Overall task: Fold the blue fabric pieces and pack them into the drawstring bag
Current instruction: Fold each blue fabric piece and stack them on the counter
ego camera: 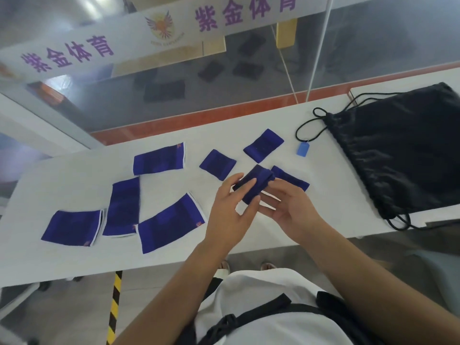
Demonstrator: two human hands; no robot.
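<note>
Both hands hold one folded blue fabric piece [254,181] just above the white table [62,260]. My left hand [230,210] pinches its near-left side with fingers and thumb. My right hand [290,207] grips its right end from below. Three folded blue pieces lie close by: one [217,164] to the left, one [263,145] behind, one [291,179] partly hidden by my right hand. Several unfolded blue pieces with white edging lie flat at the left, such as the nearest [170,224]. The black drawstring bag [403,150] lies flat at the right.
A blue tag [302,148] on the bag's cord lies between the folded pieces and the bag. A glass partition with a printed band stands along the table's far edge. A second table top shows under the bag at the right. Yellow-black floor tape runs below the near edge.
</note>
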